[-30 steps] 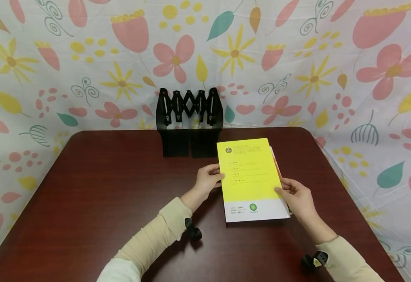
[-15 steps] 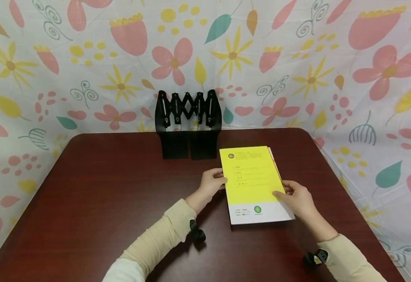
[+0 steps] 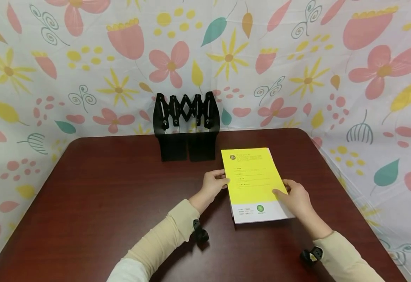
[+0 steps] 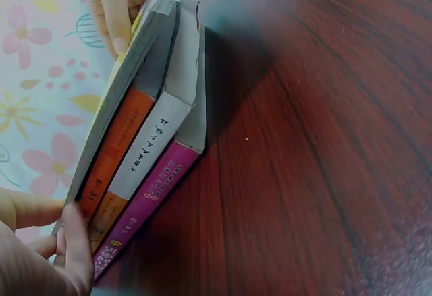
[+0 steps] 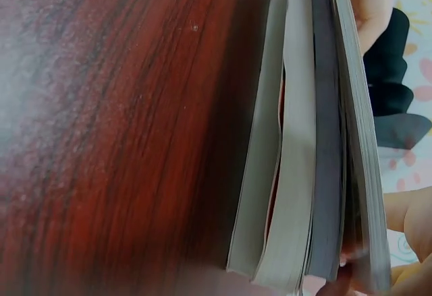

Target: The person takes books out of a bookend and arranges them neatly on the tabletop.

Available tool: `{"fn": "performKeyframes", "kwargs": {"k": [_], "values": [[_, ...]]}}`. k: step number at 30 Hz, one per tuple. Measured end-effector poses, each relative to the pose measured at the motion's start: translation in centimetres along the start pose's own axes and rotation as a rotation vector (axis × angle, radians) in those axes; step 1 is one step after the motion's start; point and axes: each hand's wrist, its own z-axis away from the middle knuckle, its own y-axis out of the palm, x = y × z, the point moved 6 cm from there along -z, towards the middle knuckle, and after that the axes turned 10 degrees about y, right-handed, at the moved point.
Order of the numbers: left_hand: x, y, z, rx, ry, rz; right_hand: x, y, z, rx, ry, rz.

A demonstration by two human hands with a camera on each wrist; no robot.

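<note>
A book with a yellow and white cover (image 3: 253, 176) lies on top of a small stack on the table. Under it, in the left wrist view, show an orange spine (image 4: 116, 149), a white and orange spine (image 4: 150, 137) and a magenta spine (image 4: 152, 195) at the bottom. My left hand (image 3: 213, 185) pinches the yellow book at its left edge, thumb on the cover. At the opposite edge my right hand (image 3: 297, 197) grips it, thumb on top and fingers beneath. The page edges (image 5: 297, 141) of the stack face the right wrist camera.
A black expandable bookend (image 3: 187, 129) stands at the back edge of the dark red-brown table (image 3: 121, 196). Behind the table hangs a flowered cloth (image 3: 121, 47). Small black cameras (image 3: 200, 232) are strapped to both sleeves.
Both hands have brought the yellow book slightly right and nearer to me, down over the stack. The reddish cover that stuck out at its right is now hidden. The head view has shifted slightly.
</note>
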Motion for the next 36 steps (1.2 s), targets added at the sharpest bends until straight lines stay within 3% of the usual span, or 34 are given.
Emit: {"fn": "performKeyframes", "kwargs": {"k": [3, 10, 23, 26, 31, 36], "values": [[0.2, -0.2, 0.0, -0.02, 0.005, -0.021, 0.2, 0.4, -0.1, -0.002, -0.011, 0.004], [1.9, -0.2, 0.9, -0.034, -0.027, 0.009, -0.7, 1.6, 0.4, 0.028, 0.045, 0.025], [1.7, 0.1, 0.3, -0.016, 0.063, 0.013, -0.8, 1.4, -0.3, 0.015, 0.04, 0.021], [1.8, 0.2, 0.3, 0.019, 0.106, -0.081, -0.9, 1.4, -0.2, 0.019, 0.035, 0.043], [0.2, 0.0, 0.3, 0.112, 0.264, -0.388, -0.7, 1.1, -0.4, 0.001, -0.011, 0.062], [-1.0, -0.9, 0.2, 0.167, 0.325, -0.528, -0.2, 0.8, -0.8, -0.003, -0.039, 0.08]]}}
